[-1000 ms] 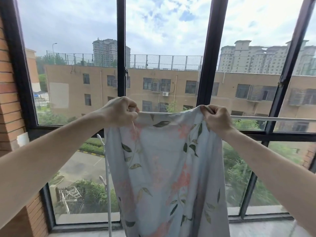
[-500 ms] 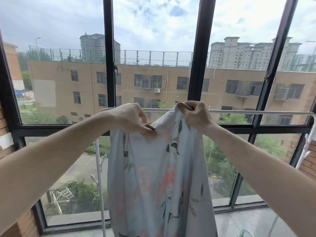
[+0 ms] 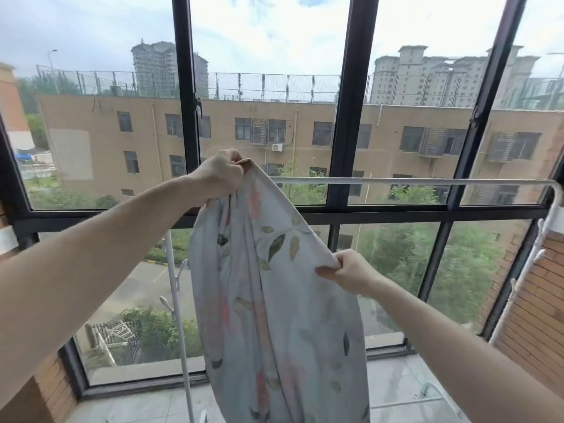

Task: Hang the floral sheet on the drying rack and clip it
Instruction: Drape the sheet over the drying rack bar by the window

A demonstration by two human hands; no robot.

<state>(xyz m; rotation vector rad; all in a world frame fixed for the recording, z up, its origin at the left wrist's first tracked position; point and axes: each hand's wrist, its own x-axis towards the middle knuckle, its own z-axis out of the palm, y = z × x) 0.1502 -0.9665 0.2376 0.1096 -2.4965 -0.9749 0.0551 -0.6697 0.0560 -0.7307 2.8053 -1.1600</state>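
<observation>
1. The floral sheet (image 3: 274,300) was seen hanging in front of a large black-framed window (image 3: 351,117), bunched into long folds, its pale fabric printed with green leaves and pink blossoms.
2. The top corner of the sheet was gripped in the left hand (image 3: 221,175), whose fingers were curled round the gathered cloth at the level of the white top rail (image 3: 412,180) of the drying rack.
3. Whether the cloth was laid over the rail at that point could not be told, as the rail's left part was hidden behind the hand and the fabric.
4. The sheet's right edge was pinched by the right hand (image 3: 348,271), held lower than the rail and drawn out to the right, so that the edge ran taut and slanted between the two hands.
5. The rail was seen to run rightward and bend down at the right end into a white upright (image 3: 518,288) fitted with small hooks, beside a brick wall (image 3: 537,315).
6. Another white upright (image 3: 180,315) with hooks was visible to the left of the sheet, partly covered by it.
7. The sheet's lower part was cut off by the bottom of the view, above a pale tiled floor (image 3: 406,392).
</observation>
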